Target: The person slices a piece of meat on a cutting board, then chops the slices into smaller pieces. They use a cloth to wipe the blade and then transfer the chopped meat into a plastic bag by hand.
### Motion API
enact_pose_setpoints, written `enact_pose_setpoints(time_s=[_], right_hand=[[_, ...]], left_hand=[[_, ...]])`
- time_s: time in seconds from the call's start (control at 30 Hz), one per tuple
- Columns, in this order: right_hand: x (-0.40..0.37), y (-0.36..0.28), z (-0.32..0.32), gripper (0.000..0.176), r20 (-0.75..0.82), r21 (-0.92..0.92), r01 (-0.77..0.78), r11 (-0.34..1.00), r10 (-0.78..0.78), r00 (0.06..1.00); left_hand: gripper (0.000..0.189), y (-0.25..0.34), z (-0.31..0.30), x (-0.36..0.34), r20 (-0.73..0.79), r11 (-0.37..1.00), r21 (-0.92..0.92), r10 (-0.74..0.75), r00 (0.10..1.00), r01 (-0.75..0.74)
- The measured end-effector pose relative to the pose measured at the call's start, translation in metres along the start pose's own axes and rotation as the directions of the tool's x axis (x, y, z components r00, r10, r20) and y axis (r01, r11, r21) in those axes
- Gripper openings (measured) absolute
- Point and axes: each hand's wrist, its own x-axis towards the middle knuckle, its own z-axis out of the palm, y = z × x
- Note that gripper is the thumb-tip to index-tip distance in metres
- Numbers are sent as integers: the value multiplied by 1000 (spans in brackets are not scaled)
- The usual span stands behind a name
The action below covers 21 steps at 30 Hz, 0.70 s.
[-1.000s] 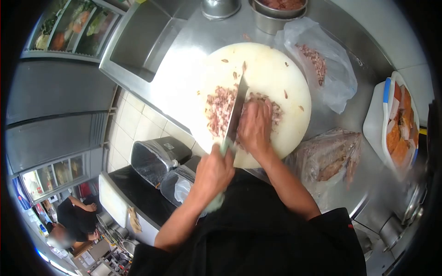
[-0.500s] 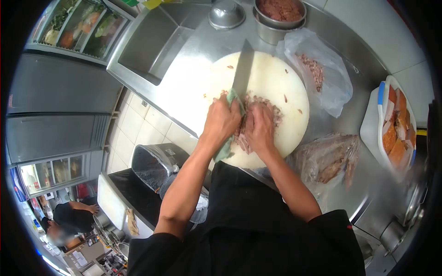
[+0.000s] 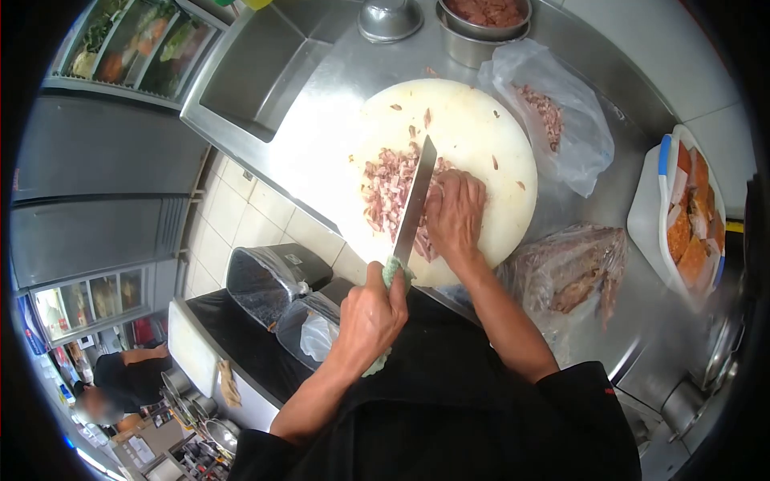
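My left hand is closed round the handle of a long knife, with a green cloth wrapped at the grip. The blade points away from me over the round white cutting board. Just right of the blade, my right hand has its fingers curled down on strips of meat, which it partly hides. Small pieces of chopped meat lie heaped left of the blade.
A clear bag of diced meat and a wrapped piece of meat flank the board. Metal bowls stand behind; a white tub of browned pieces is right. A sink and lined bins are left. Another person stands lower left.
My left hand has drawn back toward me with the knife, uncovering the chopped meat left of the blade. My right hand stays on the meat, nearly in place.
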Motion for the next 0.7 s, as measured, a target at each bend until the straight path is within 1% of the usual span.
enact_pose_setpoints(time_s=[0.03,0.07,0.13,0.27,0.33,0.37,0.43,0.47,0.5,0.53,0.57,0.6,0.67,0.7], right_hand=[[1,-1,-1,23,-9,0,2,1000,-2,1000],[1,-2,-1,22,-18,2,3,1000,-3,1000],[2,-2,-3,22,-8,-2,4,1000,-4,1000],[1,0,-2,23,5,-36,10,999,-10,1000],[2,0,0,22,1,-38,-4,999,4,1000],[3,-1,0,21,-12,-39,-11,999,11,1000],[4,-2,-3,22,5,-57,-16,998,17,1000],[3,-3,-4,22,21,-71,-19,997,20,1000],[0,-4,-4,22,22,-65,-15,998,17,1000],[0,0,-1,24,59,-48,-49,998,51,997],[2,3,1,26,95,-37,-90,995,93,991],[2,3,1,26,96,-38,-105,994,108,989],[1,3,-4,30,54,-12,-29,1000,29,998],[1,2,-7,30,61,-12,-38,999,39,997]], left_hand=[[25,0,0,-3,-10,1000,21,23,1000,-22],[25,-1,0,-7,-8,1000,20,18,1000,-18],[25,-3,0,-13,13,996,86,13,1000,-14],[26,-6,3,-13,77,997,77,-35,996,29],[17,-12,20,5,-5,994,101,32,999,-31],[17,-9,25,19,-2,994,101,30,1000,-29],[18,-4,30,46,-43,994,75,80,996,-77],[18,-7,30,45,-46,994,75,78,996,-74],[19,-10,28,43,-12,993,93,70,997,-69],[20,-11,25,46,15,991,111,71,997,-72],[27,-8,20,35,10,997,68,33,999,-34],[27,-6,16,25,23,997,76,33,999,-34],[26,-5,14,11,33,998,63,-7,999,5],[24,-6,16,12,38,996,91,-9,999,5]])
